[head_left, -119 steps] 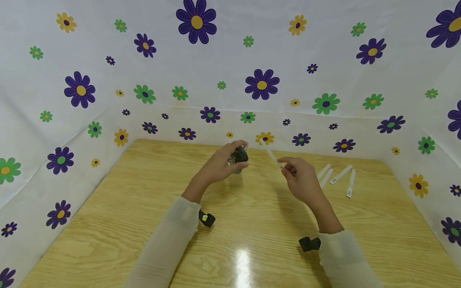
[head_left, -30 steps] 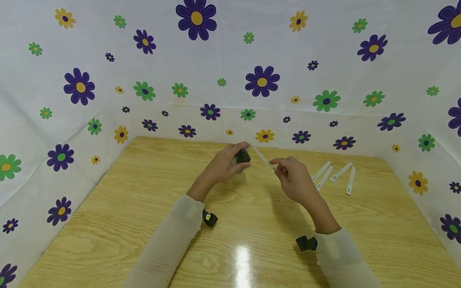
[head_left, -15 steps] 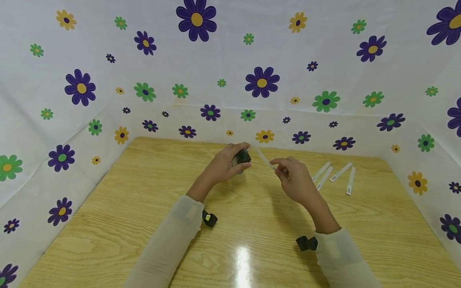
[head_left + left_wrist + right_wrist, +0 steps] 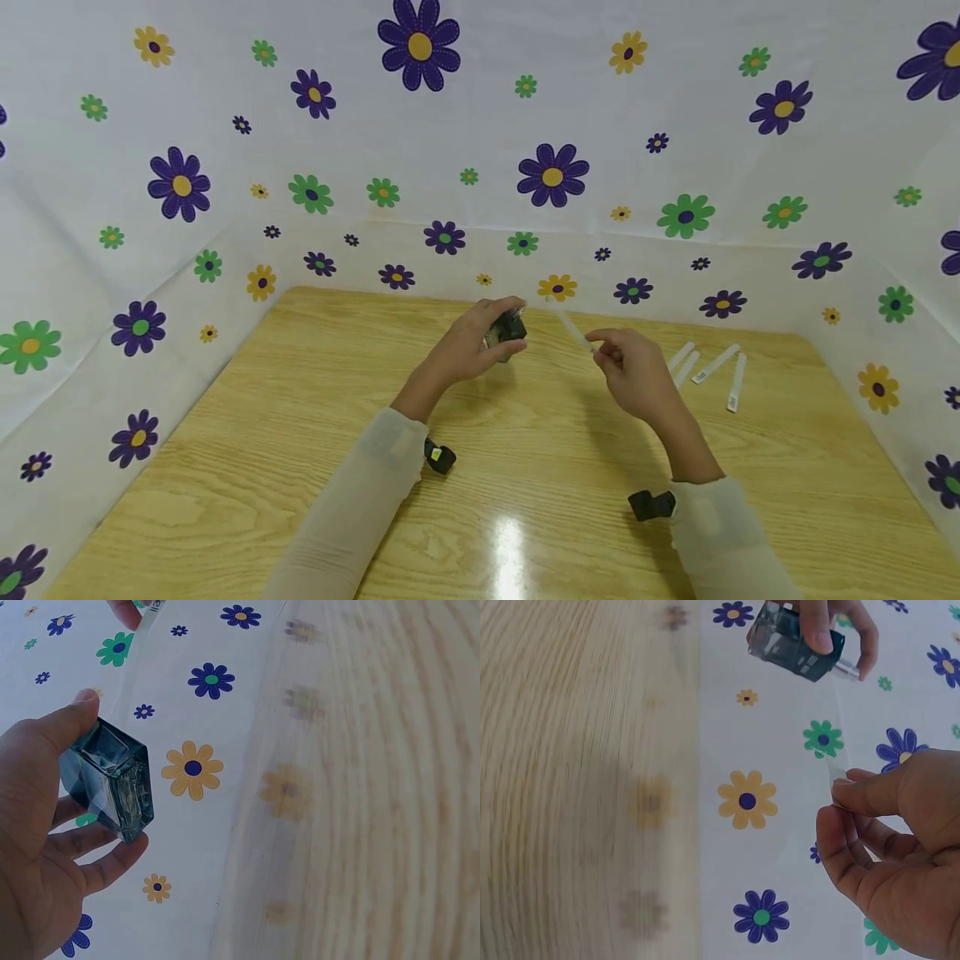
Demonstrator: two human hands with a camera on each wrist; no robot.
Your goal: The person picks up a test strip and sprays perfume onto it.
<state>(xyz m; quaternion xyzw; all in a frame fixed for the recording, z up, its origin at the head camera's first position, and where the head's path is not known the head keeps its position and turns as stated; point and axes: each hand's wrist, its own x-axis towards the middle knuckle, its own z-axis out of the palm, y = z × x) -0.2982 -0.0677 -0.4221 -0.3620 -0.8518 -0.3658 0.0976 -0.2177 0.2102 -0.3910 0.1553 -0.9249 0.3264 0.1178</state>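
Observation:
My left hand (image 4: 465, 346) grips a dark teal glass perfume bottle (image 4: 513, 327) above the table's far part. The right wrist view shows the bottle (image 4: 789, 646) tilted, its silver spray nozzle (image 4: 846, 670) by a fingertip of that hand and turned toward the strip side. Thumb and fingers of my right hand (image 4: 637, 375) pinch one end of a thin white paper test strip (image 4: 574, 329). The strip's free end points up and left, apart from the bottle. In the left wrist view, the bottle's faceted base (image 4: 127, 787) faces the camera.
Several white paper strips (image 4: 737, 383) with small printed labels lie on the wooden table (image 4: 337, 392), right of my right hand. A flower-printed white cloth (image 4: 450, 133) stands around the table's back and sides. A black camera mount sits at each wrist.
The strip came close to the nozzle by one second ago. Since half a second ago my right hand has drawn it slightly right, away from the bottle. My left hand keeps its grip.

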